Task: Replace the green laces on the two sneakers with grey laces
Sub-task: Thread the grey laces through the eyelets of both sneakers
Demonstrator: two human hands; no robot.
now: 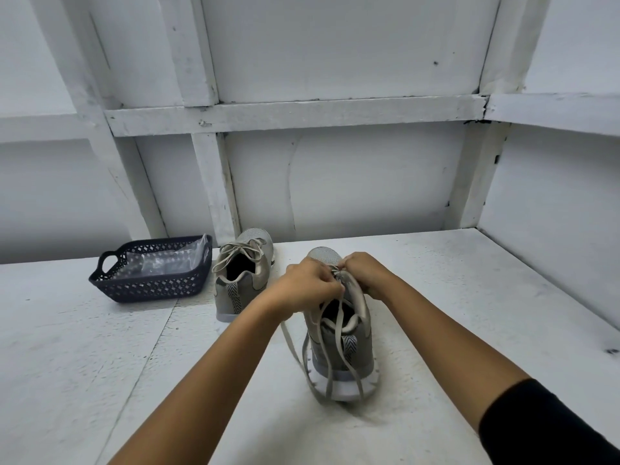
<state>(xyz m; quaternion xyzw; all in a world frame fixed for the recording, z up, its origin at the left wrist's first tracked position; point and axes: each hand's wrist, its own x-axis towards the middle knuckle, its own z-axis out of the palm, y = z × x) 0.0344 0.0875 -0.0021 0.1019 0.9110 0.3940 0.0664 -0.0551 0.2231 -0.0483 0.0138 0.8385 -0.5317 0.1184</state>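
Two grey sneakers stand on the white table, heels toward me. The left sneaker (242, 273) carries a grey lace tied in a bow. The right sneaker (342, 333) is in front of me, and its grey lace (327, 360) hangs in long loose ends over the heel and down to the table. My left hand (307, 285) and my right hand (364, 273) meet over this shoe's eyelets, and each pinches the lace with curled fingers. The hands hide the eyelets and the tongue. No green lace is in view.
A dark plastic basket (151, 286) with clear plastic bags inside sits at the back left, beside the left sneaker. White framed walls close the table at the back and on the right. Bare table surface (100, 364) lies in front on the left.
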